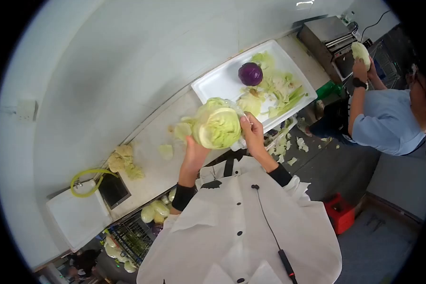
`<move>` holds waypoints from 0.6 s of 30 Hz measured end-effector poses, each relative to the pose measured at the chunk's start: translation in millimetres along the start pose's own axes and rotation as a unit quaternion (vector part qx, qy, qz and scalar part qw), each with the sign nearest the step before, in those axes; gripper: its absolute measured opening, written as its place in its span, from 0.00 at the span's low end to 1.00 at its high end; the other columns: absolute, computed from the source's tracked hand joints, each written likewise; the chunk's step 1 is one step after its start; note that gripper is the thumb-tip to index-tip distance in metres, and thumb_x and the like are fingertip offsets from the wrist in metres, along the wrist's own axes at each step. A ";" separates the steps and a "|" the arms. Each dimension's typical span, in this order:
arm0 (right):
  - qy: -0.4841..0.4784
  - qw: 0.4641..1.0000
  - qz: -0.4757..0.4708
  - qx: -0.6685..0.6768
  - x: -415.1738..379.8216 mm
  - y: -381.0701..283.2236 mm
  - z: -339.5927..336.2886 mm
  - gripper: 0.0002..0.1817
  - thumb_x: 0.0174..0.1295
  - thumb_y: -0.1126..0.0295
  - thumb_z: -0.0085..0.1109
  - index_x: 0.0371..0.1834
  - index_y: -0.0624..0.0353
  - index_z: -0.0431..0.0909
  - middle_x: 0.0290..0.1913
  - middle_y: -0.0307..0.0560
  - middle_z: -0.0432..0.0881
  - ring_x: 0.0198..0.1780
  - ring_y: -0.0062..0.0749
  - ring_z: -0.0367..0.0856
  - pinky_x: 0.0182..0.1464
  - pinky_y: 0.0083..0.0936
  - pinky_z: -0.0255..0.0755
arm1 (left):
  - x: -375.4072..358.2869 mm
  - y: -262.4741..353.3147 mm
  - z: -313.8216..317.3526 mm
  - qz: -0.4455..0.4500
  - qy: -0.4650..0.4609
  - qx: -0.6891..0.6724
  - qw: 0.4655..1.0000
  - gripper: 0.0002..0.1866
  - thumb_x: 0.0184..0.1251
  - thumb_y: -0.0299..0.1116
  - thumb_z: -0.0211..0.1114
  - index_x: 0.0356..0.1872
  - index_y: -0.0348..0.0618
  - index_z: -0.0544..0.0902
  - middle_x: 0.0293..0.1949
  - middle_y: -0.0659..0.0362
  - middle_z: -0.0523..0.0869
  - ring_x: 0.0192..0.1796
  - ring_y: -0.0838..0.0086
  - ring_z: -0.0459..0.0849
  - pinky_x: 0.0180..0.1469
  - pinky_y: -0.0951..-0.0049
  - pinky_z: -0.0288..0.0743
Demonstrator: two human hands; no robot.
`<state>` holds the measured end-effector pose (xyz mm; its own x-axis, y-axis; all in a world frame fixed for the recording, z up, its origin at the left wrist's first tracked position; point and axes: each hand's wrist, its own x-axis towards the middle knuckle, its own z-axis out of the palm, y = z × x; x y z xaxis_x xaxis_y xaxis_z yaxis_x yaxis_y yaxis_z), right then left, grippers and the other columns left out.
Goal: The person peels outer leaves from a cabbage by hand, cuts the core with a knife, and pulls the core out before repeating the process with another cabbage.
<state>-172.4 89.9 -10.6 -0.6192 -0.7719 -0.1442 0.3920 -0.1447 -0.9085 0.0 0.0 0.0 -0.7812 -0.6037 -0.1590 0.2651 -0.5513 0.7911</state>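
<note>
A pale green lettuce head [218, 125] is held up between my two hands, above the counter. My left hand [194, 156] supports it from the lower left, with the palm against its side. On the right, my right hand [253, 135] has its fingers closed at the lettuce's edge, where some clear plastic film shows. Just behind is a white tray [216, 86] with a purple cabbage [250, 74] and loose green leaves [281, 90]. A few leaf pieces [165, 151] lie on the counter beside the lettuce.
A sink [113, 190] with a yellow-green hose [84, 193] and leaf scraps [123, 161] are at left. Crates of vegetables [135, 236] stand below. At right, another person [388, 116] holds a pale cabbage. Scraps and a red container [339, 214] are on the floor.
</note>
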 end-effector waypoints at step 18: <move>0.208 0.972 0.061 -0.088 25.8 13.2 -165.5 0.13 0.70 0.60 0.54 0.35 0.58 0.69 0.26 0.39 0.73 0.22 0.21 0.72 0.22 0.22 0.64 | -33.2 -38.8 -108.6 0.060 0.030 0.193 0.979 0.37 0.70 0.53 0.53 0.74 0.46 0.56 0.71 0.50 0.65 0.68 0.57 0.70 0.66 0.54 0.67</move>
<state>-295.8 170.5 -91.2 -0.8111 -0.4544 -0.3683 0.3806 0.0681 -0.9222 77.0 -21.2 -89.6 -0.7199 -0.6898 -0.0768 0.1109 -0.2235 0.9684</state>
